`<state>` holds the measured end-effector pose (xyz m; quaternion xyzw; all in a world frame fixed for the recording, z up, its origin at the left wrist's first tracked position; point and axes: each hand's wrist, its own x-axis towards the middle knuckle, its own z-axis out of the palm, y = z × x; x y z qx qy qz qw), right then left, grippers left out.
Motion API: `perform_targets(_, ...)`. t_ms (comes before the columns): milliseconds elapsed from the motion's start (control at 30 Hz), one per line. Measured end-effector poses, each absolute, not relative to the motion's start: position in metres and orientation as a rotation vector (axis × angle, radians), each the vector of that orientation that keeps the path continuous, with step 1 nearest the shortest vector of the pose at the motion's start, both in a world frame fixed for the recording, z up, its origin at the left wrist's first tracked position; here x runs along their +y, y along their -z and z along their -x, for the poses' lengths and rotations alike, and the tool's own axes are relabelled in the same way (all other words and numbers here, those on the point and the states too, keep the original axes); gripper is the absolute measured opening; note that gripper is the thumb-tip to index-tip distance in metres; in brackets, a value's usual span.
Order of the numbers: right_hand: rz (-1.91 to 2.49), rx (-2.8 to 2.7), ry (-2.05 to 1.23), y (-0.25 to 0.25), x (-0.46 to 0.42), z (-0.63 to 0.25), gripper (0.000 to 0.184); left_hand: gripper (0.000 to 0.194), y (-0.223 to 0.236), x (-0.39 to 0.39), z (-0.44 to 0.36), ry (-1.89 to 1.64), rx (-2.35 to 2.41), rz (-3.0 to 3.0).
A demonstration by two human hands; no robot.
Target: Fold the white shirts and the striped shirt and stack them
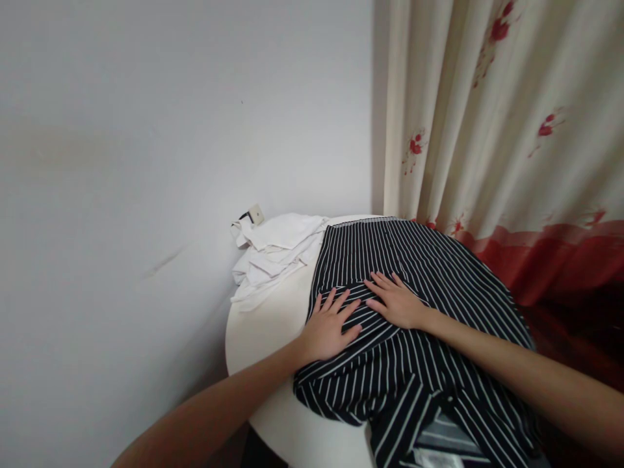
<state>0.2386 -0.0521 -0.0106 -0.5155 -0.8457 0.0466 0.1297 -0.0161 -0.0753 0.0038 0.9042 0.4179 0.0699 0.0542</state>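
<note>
A black shirt with white stripes (361, 250) lies spread over a round white table (266, 338), its collar toward me and its hem at the far edge. My left hand (329, 328) rests flat on the folded-over sleeve at the shirt's left side, fingers spread. Just right of it, my right hand (397, 302) also presses flat on the striped cloth with its fingers apart. Neither hand grips anything. The shirt's right side drapes over the table's right edge.
A crumpled white cloth (283, 250) sits at the table's back left against the wall. Behind it is a wall socket (256, 214) with something dark beside it. A cream and red curtain (487, 130) hangs behind the table on the right.
</note>
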Motion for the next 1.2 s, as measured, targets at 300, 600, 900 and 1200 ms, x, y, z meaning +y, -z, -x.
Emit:
perform_targets(300,1.612,-2.370,-0.086,0.021,-0.037,-0.264,0.067,0.057,-0.018,-0.081,0.016,-0.303,1.178,-2.784)
perform_targets(600,1.640,-2.374,-0.093,0.018,-0.038,-0.261,0.065,0.062,-0.014,-0.099,0.018,-0.174,0.891,-2.832)
perform_targets(900,1.648,-2.363,-0.101,0.016,-0.038,-0.260,0.066,0.073,-0.023,-0.117,0.040,-0.018,0.874,-2.872)
perform_targets(1200,1.631,-2.358,-0.132,0.017,-0.037,-0.261,0.065,0.050,-0.055,-0.051,-0.004,-0.309,0.957,-2.710)
